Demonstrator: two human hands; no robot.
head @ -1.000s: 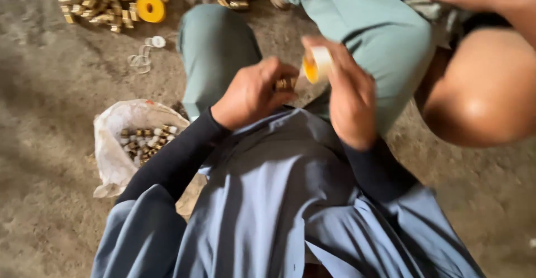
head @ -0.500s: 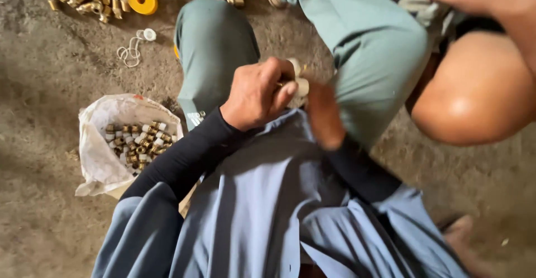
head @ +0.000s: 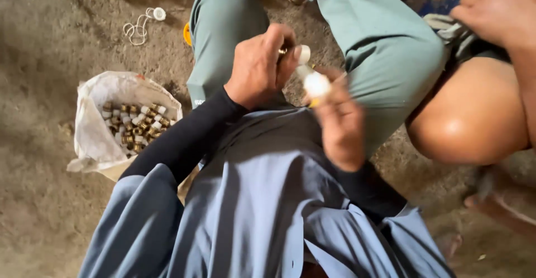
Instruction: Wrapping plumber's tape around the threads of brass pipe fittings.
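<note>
My left hand (head: pixel 259 66) is closed around a small brass fitting (head: pixel 283 49), only its tip showing past my fingers, held above my knees. My right hand (head: pixel 339 123) grips a white tape roll (head: pixel 316 82) just beside the fitting; motion blur prevents confirming whether tape touches it. An open white bag (head: pixel 92 138) of brass fittings sits on the ground at my left. Another person's hand (head: pixel 491 10) is at upper right.
</note>
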